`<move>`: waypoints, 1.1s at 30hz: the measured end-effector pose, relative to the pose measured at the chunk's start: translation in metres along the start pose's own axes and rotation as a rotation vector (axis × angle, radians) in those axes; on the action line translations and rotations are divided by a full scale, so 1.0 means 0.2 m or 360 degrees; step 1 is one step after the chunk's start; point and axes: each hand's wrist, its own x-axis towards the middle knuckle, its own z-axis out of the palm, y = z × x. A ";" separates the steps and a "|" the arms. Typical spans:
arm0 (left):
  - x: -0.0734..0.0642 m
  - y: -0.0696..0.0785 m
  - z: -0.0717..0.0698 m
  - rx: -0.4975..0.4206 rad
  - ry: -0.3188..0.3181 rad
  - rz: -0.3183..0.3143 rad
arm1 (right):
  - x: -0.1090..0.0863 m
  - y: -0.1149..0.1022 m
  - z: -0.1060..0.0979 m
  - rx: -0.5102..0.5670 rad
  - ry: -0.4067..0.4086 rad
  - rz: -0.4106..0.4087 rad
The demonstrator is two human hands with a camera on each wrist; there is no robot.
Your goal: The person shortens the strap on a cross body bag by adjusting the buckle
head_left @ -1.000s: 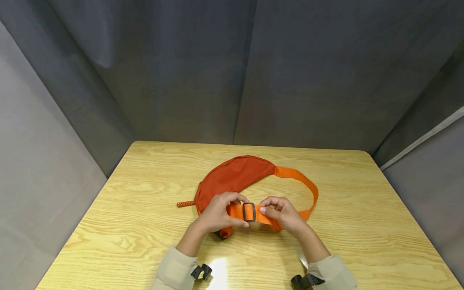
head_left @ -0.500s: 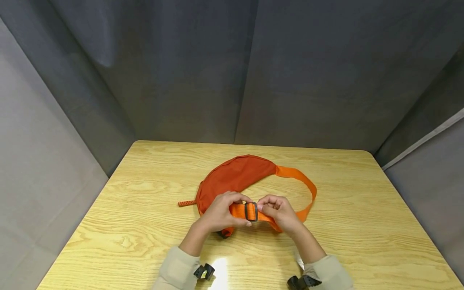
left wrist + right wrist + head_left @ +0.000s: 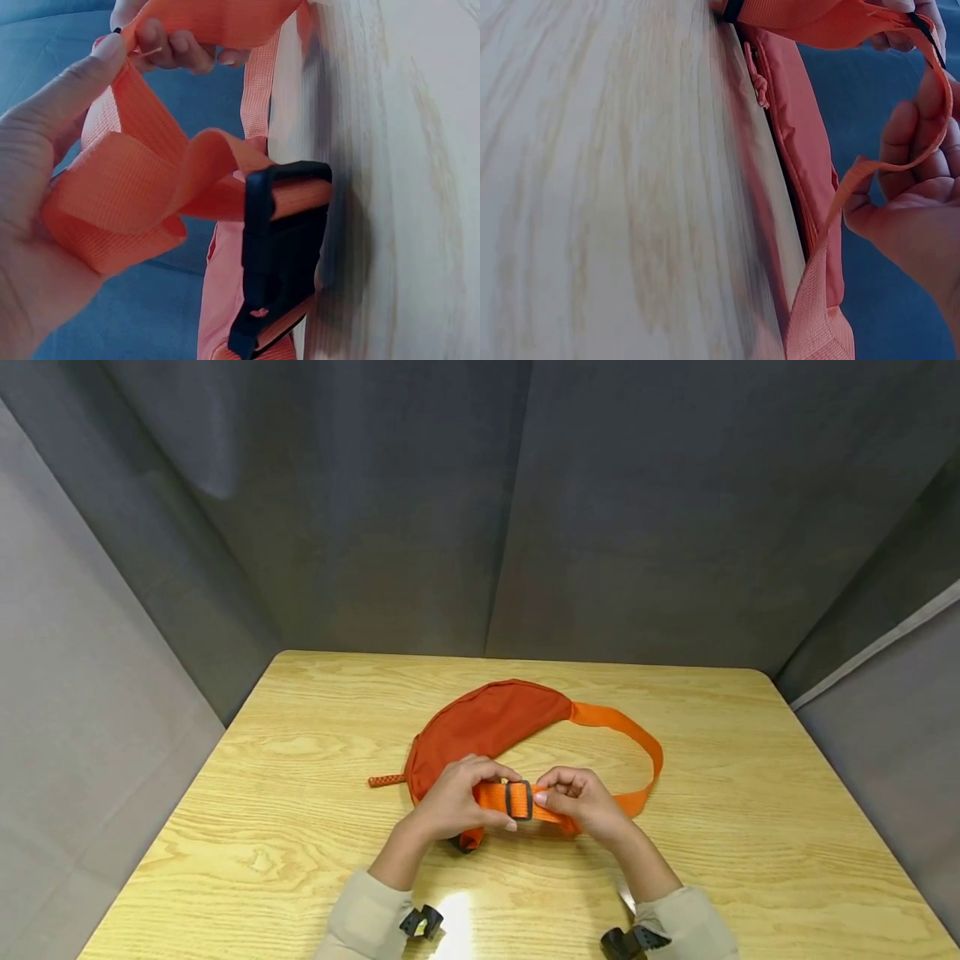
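A rust-red fanny pack (image 3: 487, 722) lies on the table, its orange strap (image 3: 651, 753) looping out to the right. Between both hands a stretch of that strap passes through a dark strap slider (image 3: 519, 800). My left hand (image 3: 453, 802) holds the slider by its upper and lower edges, thumb below and fingers above. Just right of it, my right hand (image 3: 585, 804) pinches the strap between thumb and fingertip. In the left wrist view a black side-release buckle (image 3: 281, 255) hangs fastened on the webbing, below the left hand, near the tabletop.
The wooden table (image 3: 300, 743) has dark grey curtains (image 3: 375, 527) behind it and lighter panels at both sides. A braided zipper pull (image 3: 386, 781) sticks out to the left of the pack. Each sleeve cuff carries a black wrist camera (image 3: 422, 922).
My right hand moves in to the slider, then back slightly right, still pinching the strap. The strap's loop now bulges a little farther right. My left hand stays nearly in place.
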 end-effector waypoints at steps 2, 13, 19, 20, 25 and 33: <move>0.00 0.00 0.00 0.0006 -0.0002 0.0001 | 0.01 -0.01 0.01 0.0001 0.0005 -0.0020; 0.01 0.00 0.01 0.0011 -0.0007 0.0027 | 0.02 0.00 0.04 0.0228 -0.0051 -0.0058; 0.01 0.01 -0.01 0.0041 0.0008 0.0029 | 0.02 0.00 0.04 0.0319 -0.0118 -0.0087; 0.01 0.01 -0.01 0.0049 0.0006 0.0035 | 0.02 0.00 0.04 0.0340 -0.0138 -0.0097; 0.01 0.01 -0.01 0.0079 0.0002 0.0074 | 0.03 0.00 0.04 0.0396 -0.0208 -0.0118; 0.00 0.00 -0.02 0.0086 0.0010 0.0062 | 0.00 0.00 0.00 0.0147 -0.0041 0.0000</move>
